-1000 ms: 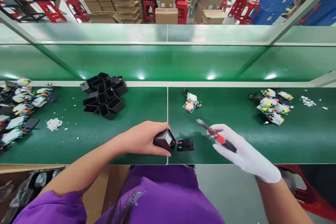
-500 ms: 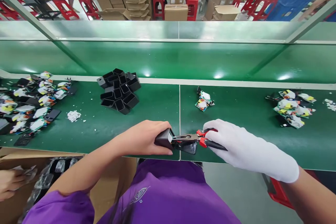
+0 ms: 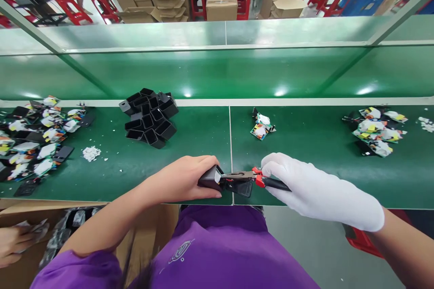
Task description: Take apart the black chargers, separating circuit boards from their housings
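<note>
My bare left hand (image 3: 198, 178) is closed around a black plastic housing (image 3: 210, 178) near the table's front edge. In my white-gloved right hand (image 3: 283, 176) are pliers with red and black handles (image 3: 260, 178). Their long jaws (image 3: 239, 175) reach into the housing's open right end, where something white shows. A black end plate (image 3: 243, 188) hangs just outside that end, under the jaws. What the jaw tips grip inside is hidden. Beyond my hands lies a small circuit board assembly (image 3: 262, 125) with white and yellow parts.
Black open sleeves (image 3: 151, 117) stand clustered at the back left. Circuit board assemblies are heaped at far left (image 3: 40, 140) and right (image 3: 376, 131). White scraps (image 3: 91, 153) lie on the green table (image 3: 196, 131). Another person's hand (image 3: 15, 241) is over a carton at lower left.
The pliers' handles look slightly closer together. Both hands keep their hold at nearly the same place, and the camera view has shifted a little.
</note>
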`<state>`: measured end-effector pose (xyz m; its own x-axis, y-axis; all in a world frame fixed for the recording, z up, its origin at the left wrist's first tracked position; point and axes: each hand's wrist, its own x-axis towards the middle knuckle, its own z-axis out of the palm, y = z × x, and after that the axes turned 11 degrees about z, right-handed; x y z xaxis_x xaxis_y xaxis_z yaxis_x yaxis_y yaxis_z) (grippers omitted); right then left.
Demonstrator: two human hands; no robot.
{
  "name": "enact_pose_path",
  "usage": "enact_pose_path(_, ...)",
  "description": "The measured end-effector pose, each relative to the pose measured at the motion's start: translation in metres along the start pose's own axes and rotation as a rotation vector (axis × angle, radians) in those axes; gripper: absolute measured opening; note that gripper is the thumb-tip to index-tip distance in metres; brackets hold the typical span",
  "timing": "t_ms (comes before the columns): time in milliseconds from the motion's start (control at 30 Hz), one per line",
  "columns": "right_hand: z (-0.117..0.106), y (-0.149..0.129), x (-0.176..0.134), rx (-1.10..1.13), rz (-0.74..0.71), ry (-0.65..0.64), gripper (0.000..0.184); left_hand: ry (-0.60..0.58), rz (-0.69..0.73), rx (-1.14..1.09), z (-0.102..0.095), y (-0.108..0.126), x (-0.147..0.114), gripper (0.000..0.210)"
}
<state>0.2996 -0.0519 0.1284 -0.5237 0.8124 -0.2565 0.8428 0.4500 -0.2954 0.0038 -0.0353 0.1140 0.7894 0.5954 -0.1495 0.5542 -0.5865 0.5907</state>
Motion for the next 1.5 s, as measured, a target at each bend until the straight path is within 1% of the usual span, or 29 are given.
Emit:
enact_pose_path(67,0.002,-0.003,-0.001,-0.034,-0.012,0.043,0.014,0.017,-0.018,0.025,0.002,-0.001,-0.001,0.029)
enact_pose_path(167,0.011,-0.005,-0.005,-0.073,0.008,0.096,0.020,0.024,-0.044,0.034,0.005,-0.001,-0.002,0.028)
enact_pose_path(333,0.024,-0.003,-0.012,-0.085,0.038,0.098,0.024,0.016,-0.057,-0.008,0.006,0.001,-0.003,0.028)
enact_pose_path(567,0.020,-0.008,-0.011,-0.107,0.065,0.110,0.024,-0.012,-0.042,0.003,0.008,0.001,-0.001,0.028)
enact_pose_path(800,0.016,-0.014,-0.010,-0.197,0.063,0.111,0.036,-0.042,-0.017,0.086,0.010,0.001,0.000,0.026)
enact_pose_path(967,0.016,-0.013,-0.010,-0.238,0.020,0.097,0.036,-0.059,0.000,0.043,0.011,-0.001,-0.002,0.028)
enact_pose_path(1067,0.015,-0.014,-0.009,-0.259,0.025,0.086,0.037,-0.054,0.004,0.042,0.011,-0.001,-0.003,0.027)
enact_pose_path(1133,0.016,-0.016,-0.008,-0.258,0.049,0.056,0.037,-0.050,0.017,0.080,0.010,0.000,-0.004,0.024)
enact_pose_path(1233,0.019,-0.019,-0.005,-0.190,0.124,0.027,0.035,-0.047,0.037,0.136,0.007,0.002,-0.004,0.021)
enact_pose_path(1333,0.019,-0.021,-0.001,-0.199,0.164,0.044,0.043,-0.052,0.029,0.154,0.004,0.004,-0.004,0.019)
enact_pose_path(1400,0.017,-0.023,0.000,-0.241,0.144,0.017,0.046,-0.092,0.017,0.125,0.003,0.004,-0.003,0.019)
enact_pose_path(1500,0.014,-0.027,-0.001,-0.240,0.137,-0.042,0.033,-0.191,-0.021,0.066,0.006,0.007,-0.002,0.025)
